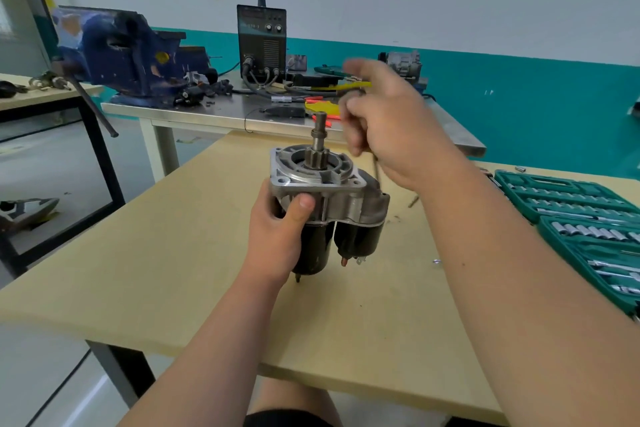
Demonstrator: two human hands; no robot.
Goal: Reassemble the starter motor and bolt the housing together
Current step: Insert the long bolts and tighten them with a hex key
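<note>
- A starter motor (329, 204), with a black cylindrical body, a smaller black solenoid beside it and a silver cast-aluminium nose housing on top, stands on end in the middle of a pale wooden bench (173, 253).
- Its toothed steel pinion shaft (319, 142) points straight up, so the bolt holes in the housing flange face the person.
- The left hand (280, 232) grips the motor from its left side. The fingers wrap round the black body and the thumb presses on the silver housing, probably to keep the motor upright and steady.
- The right hand (391, 128) hovers above and to the right of the motor, blurred by motion. Its fingers are curled, pinching a long thin metal bolt (376, 170) that hangs down beside the housing.
- The bolt appears ready to be fed into the housing. It is not yet in a hole.
- To the right of the motor lies an open green plastic socket set case (571, 204), within reach for tightening.
- Behind the motor, on a separate steel bench, sit a blue bench vise (124, 55) and a black boxy welding machine (262, 38).
</note>
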